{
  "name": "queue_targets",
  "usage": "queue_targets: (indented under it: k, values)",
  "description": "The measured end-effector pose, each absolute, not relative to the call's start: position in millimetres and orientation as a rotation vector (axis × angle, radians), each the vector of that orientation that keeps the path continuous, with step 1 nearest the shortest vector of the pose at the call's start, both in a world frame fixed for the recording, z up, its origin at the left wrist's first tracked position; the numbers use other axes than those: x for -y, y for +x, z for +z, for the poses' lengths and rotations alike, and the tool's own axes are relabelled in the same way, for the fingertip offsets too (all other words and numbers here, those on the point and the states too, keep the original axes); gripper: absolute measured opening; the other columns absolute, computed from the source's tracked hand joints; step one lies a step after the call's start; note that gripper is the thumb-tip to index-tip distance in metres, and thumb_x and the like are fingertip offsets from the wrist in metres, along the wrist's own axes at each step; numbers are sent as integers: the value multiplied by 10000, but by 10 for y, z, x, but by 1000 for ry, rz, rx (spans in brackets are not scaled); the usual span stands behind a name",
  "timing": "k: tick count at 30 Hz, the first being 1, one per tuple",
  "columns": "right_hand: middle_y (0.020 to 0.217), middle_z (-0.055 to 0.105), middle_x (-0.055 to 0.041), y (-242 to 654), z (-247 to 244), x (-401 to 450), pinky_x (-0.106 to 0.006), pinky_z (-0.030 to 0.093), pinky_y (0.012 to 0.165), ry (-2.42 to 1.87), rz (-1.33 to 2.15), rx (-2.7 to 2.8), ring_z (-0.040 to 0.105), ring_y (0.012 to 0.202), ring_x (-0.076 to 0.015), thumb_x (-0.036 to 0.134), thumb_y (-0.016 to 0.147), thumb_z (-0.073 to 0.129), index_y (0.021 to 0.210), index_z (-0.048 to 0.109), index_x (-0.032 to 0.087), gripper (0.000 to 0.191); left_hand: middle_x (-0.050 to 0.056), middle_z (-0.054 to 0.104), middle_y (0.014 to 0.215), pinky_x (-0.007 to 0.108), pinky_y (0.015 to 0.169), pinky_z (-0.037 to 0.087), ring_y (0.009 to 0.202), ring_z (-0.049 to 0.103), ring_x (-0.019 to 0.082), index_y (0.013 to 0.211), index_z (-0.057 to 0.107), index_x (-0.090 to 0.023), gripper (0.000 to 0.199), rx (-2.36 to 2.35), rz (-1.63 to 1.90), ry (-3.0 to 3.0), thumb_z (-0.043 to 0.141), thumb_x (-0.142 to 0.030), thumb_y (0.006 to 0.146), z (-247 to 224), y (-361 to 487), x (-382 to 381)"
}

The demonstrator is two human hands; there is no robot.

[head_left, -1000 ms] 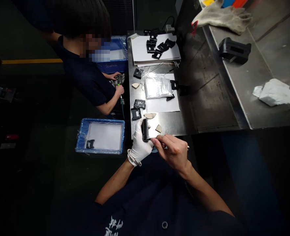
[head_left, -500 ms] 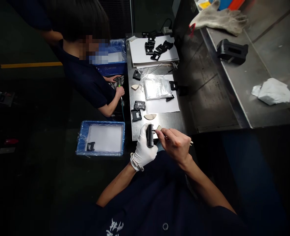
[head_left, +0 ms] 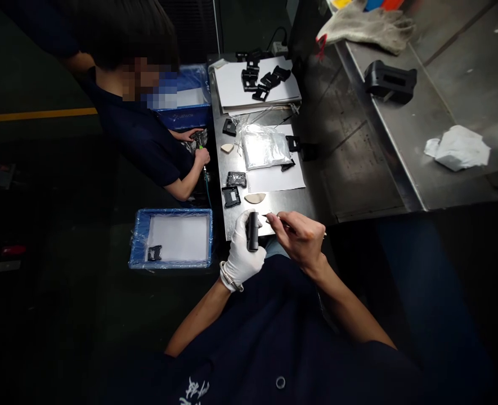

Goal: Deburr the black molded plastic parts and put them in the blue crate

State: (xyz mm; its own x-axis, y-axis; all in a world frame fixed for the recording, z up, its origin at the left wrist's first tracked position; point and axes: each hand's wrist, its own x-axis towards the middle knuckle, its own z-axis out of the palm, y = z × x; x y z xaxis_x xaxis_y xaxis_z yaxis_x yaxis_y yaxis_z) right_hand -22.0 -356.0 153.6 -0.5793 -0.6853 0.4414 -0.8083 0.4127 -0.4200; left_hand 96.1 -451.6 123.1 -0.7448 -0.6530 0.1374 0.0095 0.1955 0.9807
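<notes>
My left hand [head_left: 242,256], in a white glove with a metal coil at the wrist, is closed around a black plastic part [head_left: 252,232] held on edge. Just to its right, my bare right hand [head_left: 301,239] pinches a thin pointed tool [head_left: 267,217]. The dark tip points at the black part, with a small gap between them; the fingers hide most of the shaft. Beyond my hands, a curved beige pad [head_left: 255,198], a black part [head_left: 231,197] and another in clear wrap [head_left: 236,179] lie on the metal table [head_left: 234,222].
A co-worker [head_left: 141,140] sits at the left, hands on a wrapped item. A lined blue crate [head_left: 170,266] holds one black part. Silvery plastic bags [head_left: 265,147] and a stack of white sheets [head_left: 232,93] with several black parts lie farther back. A metal ledge [head_left: 417,118] rises at right.
The tool's tip has drawn back slightly from the black part in my left hand. The whole view has shifted a little, so surroundings appear farther left. Both grips stay the same.
</notes>
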Motion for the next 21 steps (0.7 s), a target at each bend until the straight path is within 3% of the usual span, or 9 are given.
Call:
queue_targets:
  k: [4, 12, 16, 21]
  values:
    - [572, 638, 0, -153, 1549, 3537, -255, 302, 532, 1410, 951, 2487, 526, 492, -80, 431, 929, 625, 710, 678, 190, 330, 126, 572, 1238, 437, 1017, 503, 1130, 592, 268, 1350, 423, -171, 753, 1927, -1576, 603, 566, -63, 618, 1214, 943, 4516]
    - [569, 647, -2, -313, 1622, 3558, -266, 302, 522, 1300, 900, 2509, 546, 506, -90, 460, 936, 604, 686, 677, 188, 376, 60, 596, 1076, 383, 947, 536, 982, 613, 212, 1316, 450, -218, 751, 1930, -1640, 551, 550, -45, 593, 1271, 956, 4537]
    - [591, 652, 9, -139, 1721, 3449, -250, 334, 535, 1463, 1058, 2476, 558, 514, -82, 401, 921, 645, 739, 683, 186, 284, 69, 577, 1095, 364, 919, 540, 976, 606, 200, 1374, 398, -210, 734, 1858, -1672, 648, 630, -106, 686, 1200, 937, 4543]
    - [579, 639, 18, -19, 1688, 3427, -256, 336, 538, 1557, 933, 2464, 554, 506, -82, 396, 915, 653, 730, 685, 194, 276, 63, 572, 1079, 331, 858, 560, 931, 614, 186, 1372, 406, -232, 661, 1794, -1687, 643, 678, -223, 769, 1205, 892, 4504]
